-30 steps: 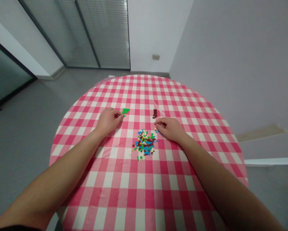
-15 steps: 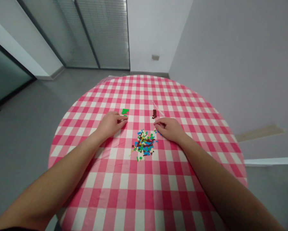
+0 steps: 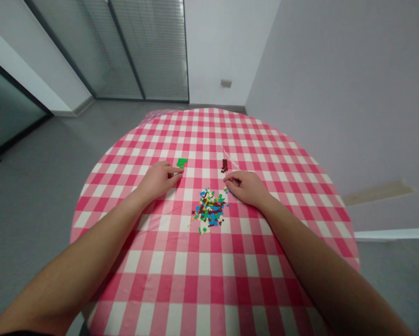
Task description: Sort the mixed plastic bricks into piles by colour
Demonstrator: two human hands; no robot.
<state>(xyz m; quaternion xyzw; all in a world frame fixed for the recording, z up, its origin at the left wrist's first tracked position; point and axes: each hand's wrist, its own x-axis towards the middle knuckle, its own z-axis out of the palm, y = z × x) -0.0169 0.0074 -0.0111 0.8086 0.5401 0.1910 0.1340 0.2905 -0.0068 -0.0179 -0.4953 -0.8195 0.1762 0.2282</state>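
Round checked bench [image 3: 209,280], both hands low on it. Left hand [image 3: 158,179] curls, fingers pinched narrow just below the green bits [image 3: 182,162]. Right hand [image 3: 246,186] does likewise, between the pile [image 3: 209,211] and the brown bits [image 3: 225,165]. Whether either holds a piece, I cannot tell. Pieces this tiny want fingertip pinches, one at a time, groups kept apart.

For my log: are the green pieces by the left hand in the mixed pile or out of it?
Out. The green pieces lie apart from the pile, just past the fingertips of the left hand.
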